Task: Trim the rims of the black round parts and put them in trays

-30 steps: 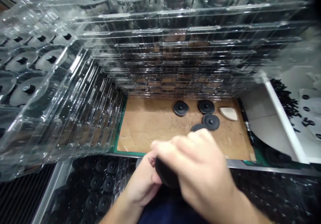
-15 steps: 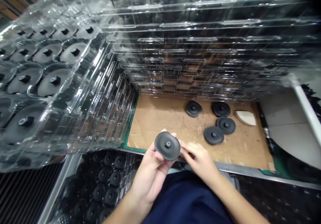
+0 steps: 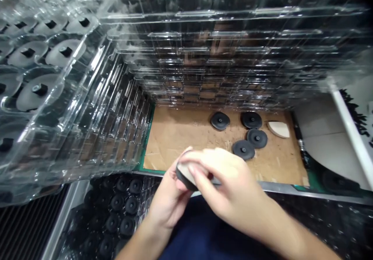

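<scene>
A round black disc (image 3: 183,179) is tilted between my two hands, above the front edge of the cardboard. My left hand (image 3: 166,200) grips it from the left and below, fingers wrapped round its rim. My right hand (image 3: 229,178) is closed over it from the right, thumb and fingertips pressed on its pale grey face. The disc's far side and part of its face are hidden by my right fingers. Beyond my right hand lie several similar discs with central studs, among them one black disc (image 3: 220,120) apart from the rest.
Cardboard (image 3: 171,130) lines the worktop. A pale fan-shaped piece (image 3: 279,129) lies at its right. High stacks of clear plastic trays (image 3: 116,93) holding discs wall in the left and back. More discs in trays (image 3: 127,225) sit below at left. A white panel (image 3: 349,124) stands right.
My right hand has moved from beside the disc to over it. The disc has been tilted, so its studded side no longer shows. The camera view has shifted slightly.
</scene>
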`<action>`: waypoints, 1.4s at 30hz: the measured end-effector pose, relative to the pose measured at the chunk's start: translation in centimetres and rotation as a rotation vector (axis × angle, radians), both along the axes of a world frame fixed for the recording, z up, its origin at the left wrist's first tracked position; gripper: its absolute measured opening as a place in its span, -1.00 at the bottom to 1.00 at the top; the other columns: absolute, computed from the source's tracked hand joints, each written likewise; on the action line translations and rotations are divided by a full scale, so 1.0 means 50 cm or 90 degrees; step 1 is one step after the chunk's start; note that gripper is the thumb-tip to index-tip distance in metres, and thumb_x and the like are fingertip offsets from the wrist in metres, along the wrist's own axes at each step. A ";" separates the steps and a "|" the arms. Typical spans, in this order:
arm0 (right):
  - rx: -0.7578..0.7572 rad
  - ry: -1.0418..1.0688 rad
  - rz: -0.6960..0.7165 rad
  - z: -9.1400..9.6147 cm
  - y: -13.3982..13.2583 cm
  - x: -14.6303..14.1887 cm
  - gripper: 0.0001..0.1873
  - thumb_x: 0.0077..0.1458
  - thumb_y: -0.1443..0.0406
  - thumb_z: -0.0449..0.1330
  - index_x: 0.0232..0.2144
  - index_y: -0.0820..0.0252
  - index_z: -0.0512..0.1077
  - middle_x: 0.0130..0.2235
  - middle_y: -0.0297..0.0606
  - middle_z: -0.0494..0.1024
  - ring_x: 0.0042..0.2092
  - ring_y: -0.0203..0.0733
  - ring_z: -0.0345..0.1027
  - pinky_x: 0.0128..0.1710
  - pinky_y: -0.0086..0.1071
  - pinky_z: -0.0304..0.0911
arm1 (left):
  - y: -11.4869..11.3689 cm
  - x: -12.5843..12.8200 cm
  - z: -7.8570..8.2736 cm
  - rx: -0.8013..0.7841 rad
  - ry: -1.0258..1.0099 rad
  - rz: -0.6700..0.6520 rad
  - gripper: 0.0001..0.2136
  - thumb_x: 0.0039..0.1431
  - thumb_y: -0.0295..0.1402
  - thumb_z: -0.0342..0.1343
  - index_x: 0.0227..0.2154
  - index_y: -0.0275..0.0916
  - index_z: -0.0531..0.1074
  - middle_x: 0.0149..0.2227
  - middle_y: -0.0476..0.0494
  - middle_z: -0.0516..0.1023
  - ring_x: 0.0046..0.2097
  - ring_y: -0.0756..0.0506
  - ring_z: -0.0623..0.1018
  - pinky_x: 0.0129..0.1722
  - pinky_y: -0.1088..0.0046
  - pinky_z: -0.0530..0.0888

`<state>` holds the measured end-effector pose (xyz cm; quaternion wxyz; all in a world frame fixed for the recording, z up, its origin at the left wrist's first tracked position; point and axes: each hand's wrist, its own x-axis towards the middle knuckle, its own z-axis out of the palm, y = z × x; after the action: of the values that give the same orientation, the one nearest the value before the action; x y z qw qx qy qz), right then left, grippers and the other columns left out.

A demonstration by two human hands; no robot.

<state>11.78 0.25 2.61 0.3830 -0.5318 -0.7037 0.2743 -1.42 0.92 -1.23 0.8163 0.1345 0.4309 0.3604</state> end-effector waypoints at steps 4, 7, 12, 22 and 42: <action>0.081 0.024 -0.013 0.002 -0.006 0.003 -0.75 0.22 0.42 0.00 -0.13 0.33 0.43 -0.31 -0.21 0.58 -0.33 -0.25 0.38 -0.29 -0.36 0.25 | 0.003 0.007 0.007 0.023 -0.022 -0.015 -0.48 -0.32 -0.32 0.45 -0.15 -0.15 0.55 -0.19 -0.09 0.64 -0.10 -0.14 0.57 -0.01 0.44 0.44; -0.005 0.079 0.057 -0.005 -0.033 0.037 -0.79 0.20 0.41 0.05 -0.18 0.21 0.46 -0.39 -0.37 0.56 -0.42 -0.36 0.35 -0.38 -0.46 0.23 | 0.009 -0.001 0.007 0.020 -0.047 0.001 -0.49 -0.32 -0.40 0.46 -0.17 -0.08 0.56 -0.15 -0.04 0.64 -0.12 -0.09 0.58 -0.08 0.52 0.48; -0.091 0.062 -0.137 -0.095 -0.032 0.089 -0.81 0.24 0.28 0.06 -0.18 0.08 0.47 -0.20 -0.34 0.60 -0.23 -0.27 0.46 -0.28 -0.45 0.33 | 0.009 0.003 0.003 0.002 -0.129 0.041 -0.53 -0.23 -0.23 0.40 -0.15 -0.09 0.54 -0.08 -0.07 0.61 -0.08 -0.13 0.58 -0.08 0.41 0.54; -0.042 -0.093 -0.249 -0.286 -0.053 0.023 -0.68 0.19 0.19 0.09 -0.05 0.19 0.41 -0.07 -0.04 0.44 0.00 0.06 0.25 0.01 0.02 0.19 | 0.015 0.014 0.001 -0.006 -0.080 0.112 -0.50 -0.15 -0.22 0.34 -0.06 -0.18 0.50 0.01 -0.18 0.56 0.03 -0.20 0.54 0.04 0.31 0.49; 0.127 -0.046 -0.162 -0.050 -0.041 -0.003 -0.77 0.09 0.43 0.19 -0.21 0.17 0.56 -0.23 -0.17 0.45 -0.20 -0.17 0.26 -0.22 -0.28 0.23 | 0.002 0.016 -0.005 0.103 -0.119 0.197 -0.58 -0.09 -0.54 0.32 -0.13 -0.05 0.53 -0.06 0.01 0.61 -0.03 -0.06 0.57 -0.06 0.55 0.51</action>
<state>11.65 -1.78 0.14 0.4403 -0.5855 -0.6676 0.1329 -0.64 1.04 -1.47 0.7741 0.0976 0.3382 0.5261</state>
